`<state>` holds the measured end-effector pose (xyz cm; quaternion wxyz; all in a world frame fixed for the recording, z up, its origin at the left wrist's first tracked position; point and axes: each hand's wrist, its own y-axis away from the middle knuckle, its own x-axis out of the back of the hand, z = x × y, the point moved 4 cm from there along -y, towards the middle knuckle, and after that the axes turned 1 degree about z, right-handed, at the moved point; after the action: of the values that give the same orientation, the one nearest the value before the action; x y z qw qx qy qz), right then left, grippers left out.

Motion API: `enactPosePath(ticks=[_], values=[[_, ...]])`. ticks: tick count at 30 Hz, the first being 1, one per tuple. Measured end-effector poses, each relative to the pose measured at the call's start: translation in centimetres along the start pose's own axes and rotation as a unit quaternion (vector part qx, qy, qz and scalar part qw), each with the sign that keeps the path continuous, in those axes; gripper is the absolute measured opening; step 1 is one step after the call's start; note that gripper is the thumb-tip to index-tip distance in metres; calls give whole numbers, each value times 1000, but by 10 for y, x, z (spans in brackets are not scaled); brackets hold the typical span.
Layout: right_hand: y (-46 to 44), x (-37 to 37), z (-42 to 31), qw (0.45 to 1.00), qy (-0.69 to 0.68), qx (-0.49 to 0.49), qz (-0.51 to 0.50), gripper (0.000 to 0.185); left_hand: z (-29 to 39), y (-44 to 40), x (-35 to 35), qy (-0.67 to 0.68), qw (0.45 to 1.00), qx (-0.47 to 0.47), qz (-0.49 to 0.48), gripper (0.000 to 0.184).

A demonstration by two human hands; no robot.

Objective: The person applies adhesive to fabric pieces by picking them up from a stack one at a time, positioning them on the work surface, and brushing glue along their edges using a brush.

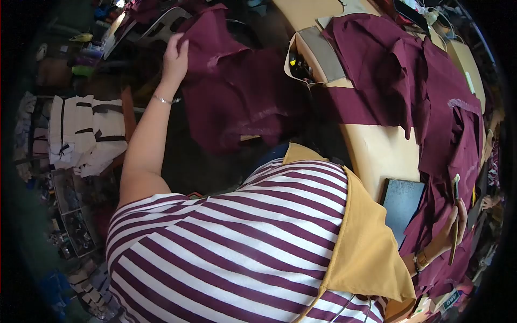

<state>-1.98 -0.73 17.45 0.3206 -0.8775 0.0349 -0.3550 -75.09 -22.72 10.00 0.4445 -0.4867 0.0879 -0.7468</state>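
Observation:
My left hand point(175, 60) is stretched forward at upper left, its fingers closed on the edge of a maroon cloth piece point(231, 91). The cloth hangs loosely over the dark area before me and has pale, frayed-looking marks. At far right, my right hand point(455, 222) is closed around a long, thin, flat object point(456, 215) with a pale upper tip; its kind is unclear. Under and beside that hand lies more maroon cloth point(431, 134), crumpled along the table. A dark grey flat block or plate point(403, 202) rests near my right wrist.
The cream tabletop point(371, 148) curves along my right, with an opening point(301, 67) holding small dark items. White fabric pieces with dark straps point(86, 129) lie at left, above a divided tray point(75, 215) of small parts. Various items stand along the far right edge.

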Motion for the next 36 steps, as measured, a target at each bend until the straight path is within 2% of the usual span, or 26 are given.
enactPosePath(ticks=[2, 5, 7, 10, 13, 15, 16, 18, 19, 21, 23, 25, 27, 30, 31, 33, 35, 36], values=[[1, 0, 4, 999, 10, 28, -10, 20, -46, 32, 6, -34, 997, 68, -9, 27], [7, -2, 17, 999, -12, -32, -23, 20, -122, 100, 0, -100, 966, 214, -106, 32], [5, -5, 14, 999, -11, -35, -29, 20, -157, 140, -8, -144, 915, 317, -206, 45], [2, -6, 17, 998, 0, -43, -47, 19, -196, 186, -27, -239, 828, 434, -264, 64], [2, -3, 11, 998, 12, -41, -53, 18, -140, 176, -33, -452, 739, 474, -158, 77], [6, 2, 4, 995, 32, -83, -40, 17, -147, 152, -52, -375, 814, 431, -111, 75], [8, 3, 1, 998, 22, -54, -32, 17, -148, 133, -72, -331, 849, 402, -89, 75], [13, 8, 3, 998, 16, -50, -36, 17, -111, 73, -126, -197, 947, 235, -94, 69], [16, 10, 4, 998, 11, -49, -40, 17, -86, 45, -148, -126, 976, 149, -96, 66], [26, 8, 9, 998, -3, -59, -10, 16, 4, 1, -205, -12, 992, -23, -123, 53], [34, 8, 11, 998, -26, -60, 18, 17, 109, -16, -247, -26, 961, -176, -210, 48], [48, 13, 17, 996, -12, -87, 29, 17, 173, -10, -298, 118, 916, -264, -277, 54], [61, 20, 23, 993, -2, -112, 43, 17, 238, 2, -324, 56, 920, -272, -276, 67], [89, 27, 29, 988, 22, -134, 68, 17, 287, 10, -380, 102, 954, -154, -236, 77], [99, 31, 30, 986, 29, -146, 81, 17, 298, 9, -396, 92, 962, -131, -222, 71], [106, 33, 16, 980, 54, -166, 91, 15, 315, -9, -423, 160, 937, -62, -303, 50], [111, 35, 7, 970, 97, -203, 97, 15, 311, -32, -481, 253, 927, -94, -259, 31], [114, 38, 2, 959, 130, -226, 109, 15, 339, -33, -463, 323, 915, -92, -225, 25]])
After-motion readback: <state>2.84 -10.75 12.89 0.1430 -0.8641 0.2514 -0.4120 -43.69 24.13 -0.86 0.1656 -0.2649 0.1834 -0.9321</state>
